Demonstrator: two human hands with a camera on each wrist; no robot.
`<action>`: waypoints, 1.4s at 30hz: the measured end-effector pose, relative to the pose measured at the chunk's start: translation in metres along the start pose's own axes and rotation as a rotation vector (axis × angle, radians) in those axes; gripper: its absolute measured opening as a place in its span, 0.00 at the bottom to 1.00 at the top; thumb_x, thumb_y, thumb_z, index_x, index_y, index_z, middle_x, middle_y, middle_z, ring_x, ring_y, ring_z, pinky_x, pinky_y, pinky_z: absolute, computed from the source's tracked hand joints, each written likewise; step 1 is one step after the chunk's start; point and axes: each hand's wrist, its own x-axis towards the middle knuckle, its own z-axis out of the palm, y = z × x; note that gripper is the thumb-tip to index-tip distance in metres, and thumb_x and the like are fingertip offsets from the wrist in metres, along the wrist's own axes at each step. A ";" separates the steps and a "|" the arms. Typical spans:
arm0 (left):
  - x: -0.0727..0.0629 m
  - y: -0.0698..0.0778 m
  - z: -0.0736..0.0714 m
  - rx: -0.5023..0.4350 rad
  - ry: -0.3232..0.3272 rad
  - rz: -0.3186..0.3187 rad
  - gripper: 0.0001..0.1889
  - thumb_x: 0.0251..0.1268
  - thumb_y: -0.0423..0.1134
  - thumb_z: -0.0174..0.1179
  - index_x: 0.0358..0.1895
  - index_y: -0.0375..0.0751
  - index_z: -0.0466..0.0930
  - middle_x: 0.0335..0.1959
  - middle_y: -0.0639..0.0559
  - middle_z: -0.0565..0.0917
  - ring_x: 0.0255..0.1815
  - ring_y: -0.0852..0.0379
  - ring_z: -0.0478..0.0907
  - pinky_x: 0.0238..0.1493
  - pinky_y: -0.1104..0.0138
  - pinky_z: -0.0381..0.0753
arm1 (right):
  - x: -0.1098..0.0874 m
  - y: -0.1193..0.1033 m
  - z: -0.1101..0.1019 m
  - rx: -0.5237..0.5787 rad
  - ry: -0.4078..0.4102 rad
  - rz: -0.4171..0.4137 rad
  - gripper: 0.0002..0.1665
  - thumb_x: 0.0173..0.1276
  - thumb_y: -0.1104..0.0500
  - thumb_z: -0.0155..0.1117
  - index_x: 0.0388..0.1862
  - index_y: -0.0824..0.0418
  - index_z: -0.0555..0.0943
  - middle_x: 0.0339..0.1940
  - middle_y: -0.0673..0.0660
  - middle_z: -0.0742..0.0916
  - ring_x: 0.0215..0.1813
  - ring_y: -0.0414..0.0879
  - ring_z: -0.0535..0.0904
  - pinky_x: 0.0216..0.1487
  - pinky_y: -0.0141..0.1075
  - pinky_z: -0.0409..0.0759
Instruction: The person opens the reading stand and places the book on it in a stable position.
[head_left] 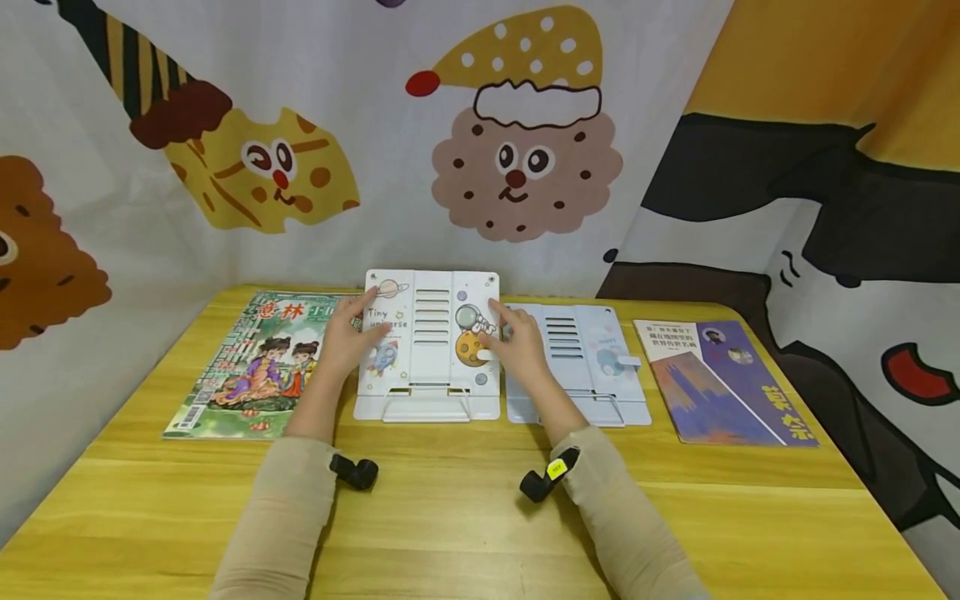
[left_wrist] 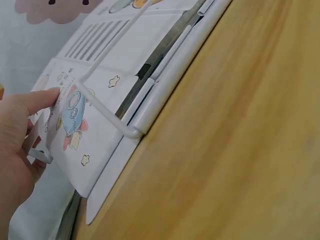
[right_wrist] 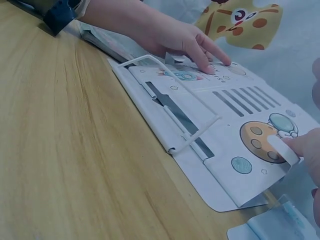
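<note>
A white book stand (head_left: 432, 365) printed "Tiny universe" stands tilted up on the table, with slots, a wire page holder at its foot and planet and astronaut drawings. My left hand (head_left: 348, 333) grips its left edge; in the left wrist view the thumb lies on the front by the rocket picture and other fingers go behind the edge. With my right hand (head_left: 522, 346) I hold the opposite edge, the thumb (right_wrist: 299, 146) at a white side clip (right_wrist: 283, 150) beside the orange planet. The fingers behind the panel are partly hidden.
A second, pale book stand (head_left: 581, 379) lies close on the right, partly under my right arm. Further right is a purple book (head_left: 738, 392). At the left lies a green illustrated magazine (head_left: 255, 367). A cartoon-printed curtain (head_left: 390, 192) hangs behind the wooden table (head_left: 435, 517).
</note>
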 end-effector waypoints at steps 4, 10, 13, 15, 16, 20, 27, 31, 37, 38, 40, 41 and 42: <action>0.001 0.004 -0.002 -0.016 0.031 0.037 0.35 0.55 0.29 0.68 0.69 0.42 0.68 0.52 0.38 0.71 0.53 0.45 0.65 0.56 0.54 0.65 | 0.000 0.000 -0.001 0.044 0.016 -0.034 0.36 0.57 0.60 0.74 0.66 0.57 0.74 0.34 0.55 0.76 0.40 0.59 0.72 0.40 0.40 0.70; 0.001 0.010 -0.006 -0.049 0.050 0.089 0.35 0.56 0.29 0.68 0.69 0.43 0.68 0.54 0.40 0.69 0.55 0.46 0.64 0.56 0.53 0.64 | -0.004 -0.005 -0.005 0.140 0.038 -0.095 0.36 0.56 0.66 0.73 0.65 0.57 0.75 0.33 0.55 0.76 0.37 0.59 0.73 0.34 0.37 0.71; 0.001 0.012 -0.008 -0.016 0.064 0.128 0.34 0.57 0.30 0.68 0.69 0.43 0.68 0.54 0.39 0.69 0.52 0.46 0.65 0.52 0.53 0.66 | -0.007 -0.007 -0.008 0.166 0.042 -0.134 0.34 0.56 0.67 0.72 0.64 0.58 0.76 0.31 0.55 0.76 0.35 0.54 0.72 0.32 0.36 0.71; 0.002 0.013 -0.009 0.011 0.077 0.150 0.35 0.56 0.30 0.69 0.69 0.43 0.69 0.53 0.40 0.71 0.49 0.46 0.66 0.49 0.55 0.67 | -0.009 -0.009 -0.010 0.172 0.039 -0.162 0.34 0.56 0.68 0.72 0.63 0.58 0.77 0.30 0.54 0.76 0.34 0.51 0.71 0.32 0.38 0.72; 0.002 0.014 -0.010 0.023 0.081 0.161 0.35 0.55 0.30 0.69 0.69 0.44 0.68 0.52 0.40 0.71 0.48 0.47 0.66 0.48 0.56 0.67 | -0.010 -0.010 -0.012 0.178 0.039 -0.176 0.33 0.56 0.68 0.72 0.62 0.58 0.77 0.29 0.54 0.75 0.34 0.50 0.71 0.32 0.40 0.73; 0.001 0.020 -0.012 0.066 0.088 0.192 0.36 0.56 0.31 0.69 0.70 0.48 0.67 0.51 0.40 0.72 0.44 0.47 0.67 0.43 0.58 0.67 | -0.015 -0.014 -0.017 0.183 0.033 -0.240 0.31 0.55 0.70 0.72 0.60 0.58 0.79 0.28 0.53 0.75 0.33 0.48 0.71 0.33 0.48 0.75; -0.001 0.033 -0.016 0.179 0.056 0.190 0.36 0.62 0.38 0.65 0.73 0.58 0.61 0.53 0.41 0.71 0.46 0.46 0.68 0.43 0.55 0.71 | -0.030 -0.024 -0.021 0.156 0.034 -0.351 0.30 0.55 0.70 0.72 0.59 0.58 0.80 0.27 0.51 0.76 0.32 0.45 0.71 0.31 0.46 0.75; -0.002 0.039 -0.018 0.241 0.021 0.196 0.35 0.66 0.46 0.61 0.74 0.63 0.56 0.49 0.41 0.70 0.43 0.47 0.67 0.38 0.56 0.68 | -0.041 -0.026 -0.019 0.134 0.048 -0.437 0.29 0.55 0.68 0.73 0.58 0.59 0.80 0.28 0.52 0.77 0.31 0.43 0.70 0.28 0.42 0.74; -0.004 0.048 -0.021 0.268 -0.024 0.179 0.34 0.69 0.56 0.54 0.75 0.62 0.52 0.57 0.37 0.68 0.53 0.40 0.68 0.49 0.45 0.70 | -0.053 -0.038 -0.013 0.103 0.076 -0.563 0.30 0.53 0.68 0.75 0.56 0.61 0.80 0.25 0.50 0.76 0.30 0.43 0.70 0.28 0.34 0.70; -0.004 0.050 -0.021 0.270 -0.029 0.174 0.34 0.69 0.57 0.53 0.76 0.62 0.52 0.59 0.36 0.68 0.56 0.39 0.67 0.51 0.43 0.69 | -0.054 -0.042 -0.012 0.101 0.081 -0.579 0.30 0.52 0.68 0.75 0.56 0.61 0.80 0.24 0.50 0.76 0.30 0.44 0.70 0.28 0.34 0.70; -0.004 0.053 -0.021 0.265 -0.040 0.160 0.35 0.69 0.59 0.51 0.76 0.62 0.51 0.62 0.36 0.66 0.61 0.37 0.65 0.56 0.41 0.66 | -0.058 -0.047 -0.010 0.098 0.088 -0.618 0.30 0.51 0.68 0.76 0.55 0.62 0.80 0.24 0.50 0.75 0.29 0.44 0.70 0.28 0.32 0.68; -0.003 0.055 -0.020 0.260 -0.048 0.155 0.35 0.69 0.60 0.51 0.76 0.62 0.51 0.64 0.36 0.65 0.62 0.37 0.64 0.57 0.40 0.64 | -0.060 -0.051 -0.009 0.096 0.089 -0.641 0.29 0.50 0.68 0.76 0.54 0.62 0.81 0.23 0.50 0.75 0.29 0.45 0.71 0.29 0.31 0.68; -0.003 0.057 -0.020 0.255 -0.055 0.154 0.35 0.69 0.60 0.50 0.76 0.62 0.50 0.66 0.36 0.64 0.64 0.37 0.62 0.60 0.40 0.62 | -0.062 -0.054 -0.008 0.099 0.089 -0.666 0.29 0.50 0.69 0.76 0.54 0.62 0.81 0.24 0.50 0.76 0.28 0.45 0.71 0.29 0.31 0.69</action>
